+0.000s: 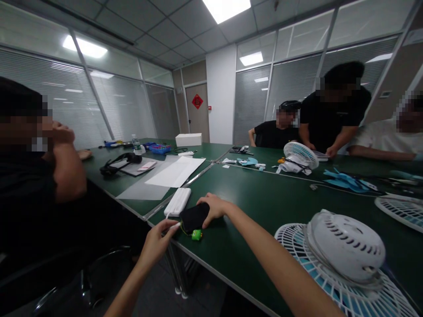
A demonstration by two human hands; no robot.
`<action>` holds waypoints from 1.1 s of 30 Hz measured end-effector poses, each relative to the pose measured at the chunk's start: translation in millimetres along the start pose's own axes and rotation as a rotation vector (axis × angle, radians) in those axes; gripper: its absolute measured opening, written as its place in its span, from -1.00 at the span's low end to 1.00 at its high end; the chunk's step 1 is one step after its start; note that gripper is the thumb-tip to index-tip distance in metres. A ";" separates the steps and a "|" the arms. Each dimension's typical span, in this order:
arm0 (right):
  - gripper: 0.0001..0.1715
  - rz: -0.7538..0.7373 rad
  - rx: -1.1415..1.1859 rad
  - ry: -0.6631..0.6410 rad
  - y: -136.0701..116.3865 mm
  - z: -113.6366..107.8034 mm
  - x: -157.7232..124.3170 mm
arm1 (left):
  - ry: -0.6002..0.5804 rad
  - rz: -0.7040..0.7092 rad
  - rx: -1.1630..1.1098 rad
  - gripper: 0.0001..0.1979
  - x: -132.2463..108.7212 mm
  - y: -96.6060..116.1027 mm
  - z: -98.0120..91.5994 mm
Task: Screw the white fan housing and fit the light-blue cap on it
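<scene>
A dark smartphone (pixel 194 216) lies on the green table near its front edge, with a green charm (pixel 197 234) hanging from it on a thin cord. My right hand (pixel 213 208) is closed around the phone's right side. Between the fingertips of my left hand (pixel 158 237), a white cable plug (pixel 176 225) is pinched at the phone's lower left end; whether it sits in the port I cannot tell. Just behind the phone rests a white power bank (pixel 177 202), from which the short white cable runs to my left hand.
A white fan (pixel 345 246) lies on the table at right, and a smaller fan (pixel 299 158) stands farther back. Paper sheets (pixel 175 171), a headset (pixel 117 165), a bottle (pixel 136 144) and a blue tray (pixel 160 149) are to the left. Several people sit or stand around.
</scene>
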State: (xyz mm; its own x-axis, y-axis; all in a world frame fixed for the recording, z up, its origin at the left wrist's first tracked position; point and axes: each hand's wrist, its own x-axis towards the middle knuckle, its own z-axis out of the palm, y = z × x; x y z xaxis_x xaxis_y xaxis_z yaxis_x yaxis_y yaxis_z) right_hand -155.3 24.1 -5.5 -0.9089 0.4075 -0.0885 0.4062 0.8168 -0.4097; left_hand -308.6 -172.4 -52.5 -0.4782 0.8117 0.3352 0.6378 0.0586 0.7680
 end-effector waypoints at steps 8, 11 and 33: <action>0.10 -0.128 0.086 0.117 -12.7 6.0 -2.3 | 0.045 0.004 0.012 -0.64 -2.3 7.7 -24.0; 0.08 -0.153 0.105 0.124 -17.5 4.1 -3.2 | 0.074 0.000 0.021 -0.64 -5.3 9.7 -26.1; -0.48 0.033 -0.340 0.155 -24.3 -24.4 -12.2 | 0.028 0.145 0.577 -0.37 -1.7 23.7 -11.3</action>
State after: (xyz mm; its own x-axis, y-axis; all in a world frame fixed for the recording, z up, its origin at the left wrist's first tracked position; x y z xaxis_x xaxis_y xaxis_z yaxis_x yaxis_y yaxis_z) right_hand -151.7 9.2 27.6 -0.8802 0.4715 0.0530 0.4668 0.8806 -0.0819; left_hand -299.4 -178.9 -28.7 -0.3725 0.8199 0.4347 0.9190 0.2609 0.2955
